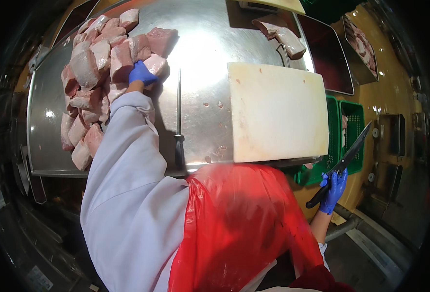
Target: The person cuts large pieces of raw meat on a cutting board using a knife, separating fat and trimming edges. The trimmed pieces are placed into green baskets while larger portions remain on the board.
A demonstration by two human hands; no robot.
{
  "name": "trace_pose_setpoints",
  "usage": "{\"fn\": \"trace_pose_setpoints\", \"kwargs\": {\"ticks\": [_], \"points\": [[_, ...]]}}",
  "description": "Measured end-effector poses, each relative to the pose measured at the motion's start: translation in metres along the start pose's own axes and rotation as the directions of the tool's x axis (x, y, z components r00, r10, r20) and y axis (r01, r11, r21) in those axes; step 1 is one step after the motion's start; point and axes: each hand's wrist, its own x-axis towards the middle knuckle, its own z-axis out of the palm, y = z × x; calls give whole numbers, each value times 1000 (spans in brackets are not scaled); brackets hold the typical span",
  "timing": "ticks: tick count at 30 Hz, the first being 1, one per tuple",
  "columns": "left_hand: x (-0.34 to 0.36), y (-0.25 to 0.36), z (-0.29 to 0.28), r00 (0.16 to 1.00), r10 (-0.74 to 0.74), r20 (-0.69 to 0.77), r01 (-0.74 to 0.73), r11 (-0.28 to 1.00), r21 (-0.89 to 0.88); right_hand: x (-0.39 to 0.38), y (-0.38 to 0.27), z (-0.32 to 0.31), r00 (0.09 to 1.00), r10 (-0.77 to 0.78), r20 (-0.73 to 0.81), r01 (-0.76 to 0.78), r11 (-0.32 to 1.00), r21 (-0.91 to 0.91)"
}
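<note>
My left hand, in a blue glove, reaches into a heap of raw meat chunks on the left of the steel table. Its fingers and thumb close round a pale pink piece of meat at the heap's right edge; the fingertips are partly hidden. Out to the right, past the table edge, my right hand, also blue-gloved, grips a knife by its black handle, blade slanting up and away. A white cutting board lies on the table between my hands, bare but for small scraps.
A sharpening steel with a black handle lies right of the heap. Two meat pieces and a metal hook are beyond the board. Green crates stand below the table's right side, near a steel bin and a meat-filled container.
</note>
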Motion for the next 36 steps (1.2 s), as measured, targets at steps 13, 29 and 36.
{"fn": "trace_pose_setpoints", "kwargs": {"ticks": [13,29,36], "points": [[-84,-17,40,980,12,200,186,315,-931,-7,24,-80,1000,19,-7,-19,994,107],[-345,411,7,641,762,-90,-750,647,140,70,34,-73,957,-109,269,56,978,199],[-331,313,48,450,361,-817,-823,523,-222,66,26,-21,825,-153,544,194,981,-17]]}}
